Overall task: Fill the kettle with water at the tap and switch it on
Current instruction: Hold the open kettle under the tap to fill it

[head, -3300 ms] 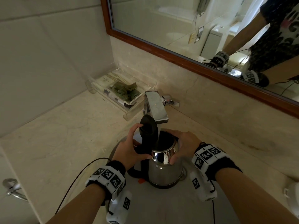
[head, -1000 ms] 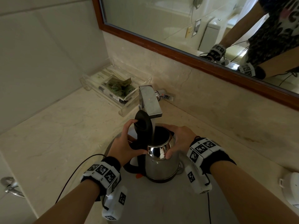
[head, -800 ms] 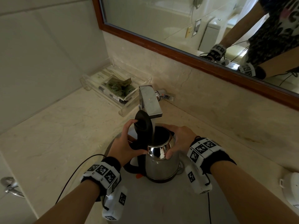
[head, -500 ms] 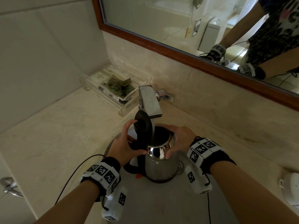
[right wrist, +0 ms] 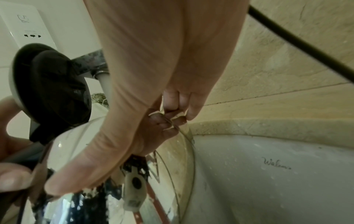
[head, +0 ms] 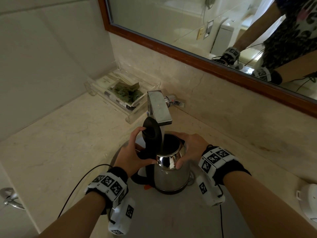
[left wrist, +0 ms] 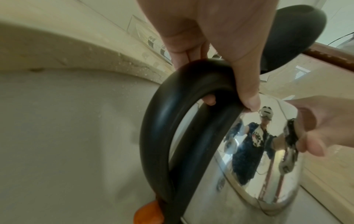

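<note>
A steel kettle (head: 171, 176) stands in the sink basin (head: 154, 220) under the square chrome tap (head: 158, 107). Its black lid (head: 151, 134) is tipped up and open. A thin stream of water (head: 162, 134) falls from the spout into the kettle's mouth. My left hand (head: 135, 152) grips the black handle (left wrist: 161, 121), with the forefinger on the lid's back. My right hand (head: 188, 148) curls round the kettle's shiny upper rim, thumb toward me. An orange switch (left wrist: 148, 212) sits at the handle's foot.
A clear tray (head: 135, 107) of sachets lies behind the tap on the left. The marble counter (head: 60, 143) surrounds the basin, under a wood-framed mirror (head: 205, 62). A white round object (head: 308, 203) sits at the right edge. A black cable (head: 77, 184) trails from my left wrist.
Over the last second nothing has visibly moved: both hands keep the same hold on the kettle under the tap. Since 3.3 s ago only the head view has shifted a little.
</note>
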